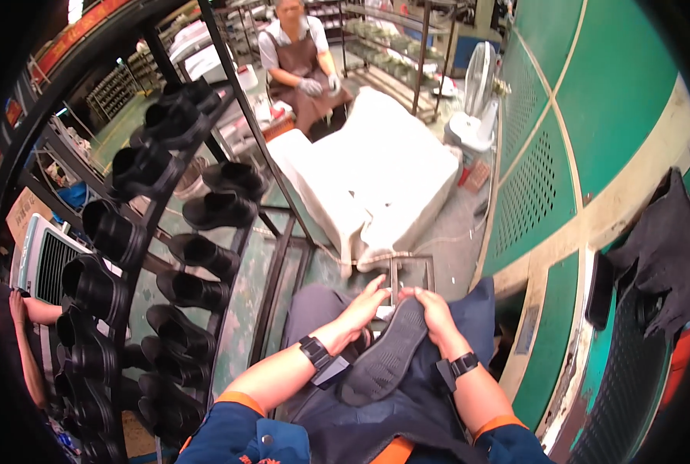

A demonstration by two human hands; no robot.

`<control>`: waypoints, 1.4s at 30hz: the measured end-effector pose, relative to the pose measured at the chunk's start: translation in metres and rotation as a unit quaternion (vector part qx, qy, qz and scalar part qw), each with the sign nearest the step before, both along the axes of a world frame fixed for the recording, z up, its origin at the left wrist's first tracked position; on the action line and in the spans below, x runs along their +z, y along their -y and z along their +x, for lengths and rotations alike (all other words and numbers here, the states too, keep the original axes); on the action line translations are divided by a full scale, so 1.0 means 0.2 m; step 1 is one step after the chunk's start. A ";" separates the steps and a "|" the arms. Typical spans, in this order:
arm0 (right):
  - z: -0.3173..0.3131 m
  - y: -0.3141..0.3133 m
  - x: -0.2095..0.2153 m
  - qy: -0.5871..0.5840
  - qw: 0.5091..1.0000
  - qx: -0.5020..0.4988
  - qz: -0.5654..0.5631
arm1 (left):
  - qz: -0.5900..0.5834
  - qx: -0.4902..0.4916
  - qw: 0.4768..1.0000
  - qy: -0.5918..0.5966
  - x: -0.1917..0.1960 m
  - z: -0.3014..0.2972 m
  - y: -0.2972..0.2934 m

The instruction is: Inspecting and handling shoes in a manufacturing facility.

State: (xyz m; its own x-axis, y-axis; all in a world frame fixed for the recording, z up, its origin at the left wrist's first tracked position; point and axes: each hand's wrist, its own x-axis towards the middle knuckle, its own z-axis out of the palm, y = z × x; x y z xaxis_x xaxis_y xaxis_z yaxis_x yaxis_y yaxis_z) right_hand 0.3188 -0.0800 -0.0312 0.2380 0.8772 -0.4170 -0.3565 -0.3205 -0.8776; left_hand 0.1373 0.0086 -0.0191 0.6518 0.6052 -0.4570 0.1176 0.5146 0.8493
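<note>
A black shoe (383,357) lies sole up across my lap, its ridged sole facing me. My left hand (362,305) grips the shoe's far end from the left. From the right, my right hand (434,308) holds the same end, fingers curled over the toe. Both wrists wear black bands. A dark blue apron (407,410) covers my thighs under the shoe.
A black metal rack (155,209) on my left carries several black shoes on pegs. White padded bundles (383,170) lie on the floor ahead, and a seated person in a brown apron (302,58) works beyond them. A green machine (584,131) curves along my right; a white fan (476,100) stands behind.
</note>
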 end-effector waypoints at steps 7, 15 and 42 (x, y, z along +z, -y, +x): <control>-0.04 -0.05 -0.05 -0.046 0.998 0.024 0.044 | -0.079 0.083 0.993 0.017 -0.20 0.27 -0.06; -0.17 0.01 -0.04 -0.023 0.994 -0.056 0.093 | -0.169 0.040 0.985 0.020 -0.15 0.19 0.02; 0.01 -0.09 0.08 -0.239 0.960 -0.107 0.100 | -0.434 0.037 0.893 0.115 0.21 -0.36 0.41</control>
State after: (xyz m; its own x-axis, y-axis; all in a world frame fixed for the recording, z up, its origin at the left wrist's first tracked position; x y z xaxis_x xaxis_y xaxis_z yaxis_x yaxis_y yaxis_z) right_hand 0.3210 -0.0615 -0.0157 0.2443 0.9035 -0.3522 -0.7726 -0.0382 -0.6338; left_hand 0.0654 -0.0735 0.0229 0.7614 0.1339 -0.6343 -0.0705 0.9897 0.1243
